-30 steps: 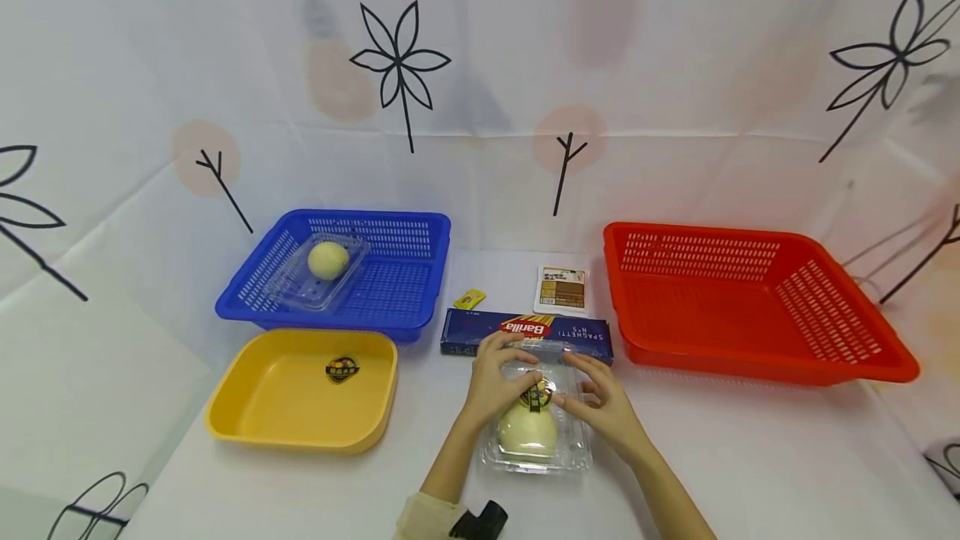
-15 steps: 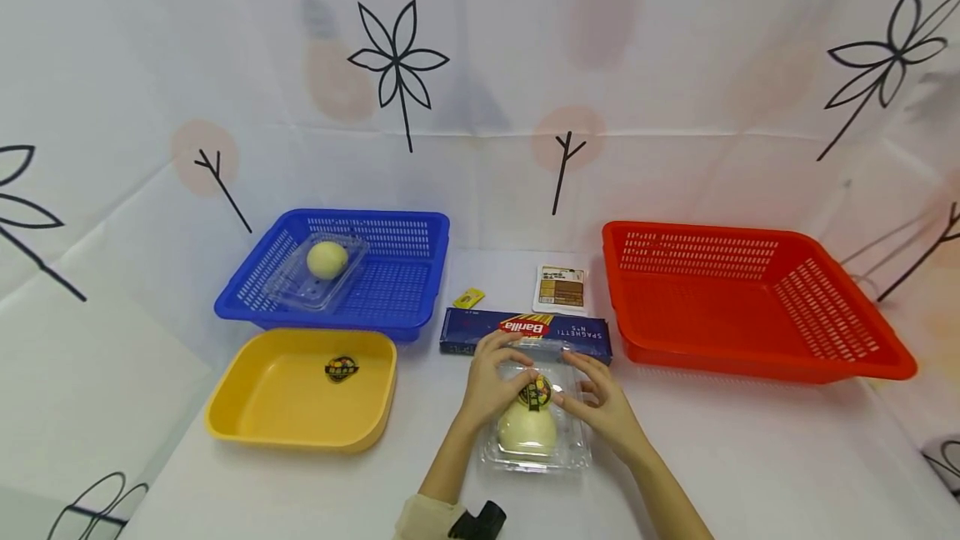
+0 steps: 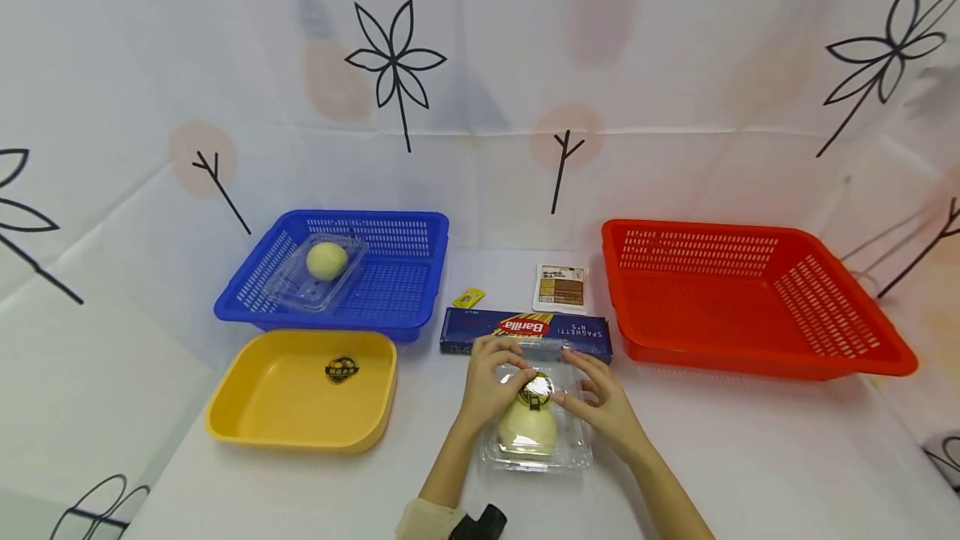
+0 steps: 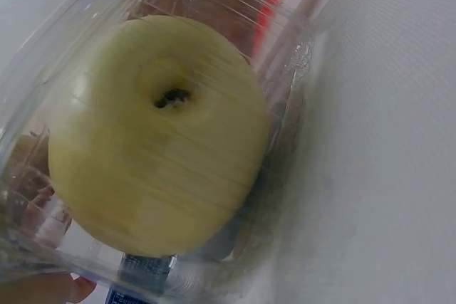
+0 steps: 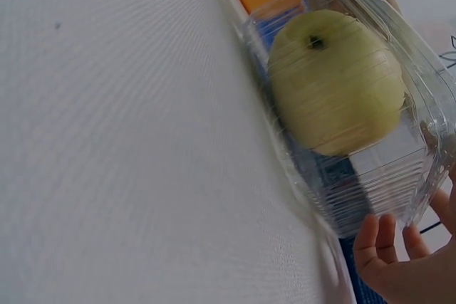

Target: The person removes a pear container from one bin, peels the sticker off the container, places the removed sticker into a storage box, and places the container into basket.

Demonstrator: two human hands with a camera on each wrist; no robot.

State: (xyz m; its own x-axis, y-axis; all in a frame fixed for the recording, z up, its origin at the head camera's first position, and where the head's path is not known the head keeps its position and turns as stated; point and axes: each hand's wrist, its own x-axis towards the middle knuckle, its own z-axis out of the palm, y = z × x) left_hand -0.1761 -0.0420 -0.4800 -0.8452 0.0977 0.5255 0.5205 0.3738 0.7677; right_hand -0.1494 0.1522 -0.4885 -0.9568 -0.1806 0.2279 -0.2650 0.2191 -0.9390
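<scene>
A clear plastic clamshell box (image 3: 573, 448) lies on the table in front of the person, with a round, pale yellow-green fruit (image 4: 160, 137) inside. The fruit has a dark pit at one end; whether it is an apple or a pear I cannot tell. On the lid sits a dark round sticker (image 3: 536, 391). The left hand (image 3: 491, 386) grips the box's far left part, fingers bent over it and thumb at the sticker's edge. From the other side, the right hand (image 3: 603, 407) holds the far right part, its thumb beside the sticker. Right-hand fingertips (image 5: 385, 227) touch the box's end wall.
Just behind the box lies a blue spaghetti box (image 3: 480, 325), then a small yellow packet (image 3: 468, 297) and a white-brown packet (image 3: 560, 288). Leftward stand a yellow tray (image 3: 262, 390) and a blue basket (image 3: 405, 273) holding another boxed fruit. A red basket (image 3: 697, 298) stands right.
Both hands stay on the clamshell box. The sticker under the thumbs shifts very slightly and catches the light differently; the camera view moves a little.
</scene>
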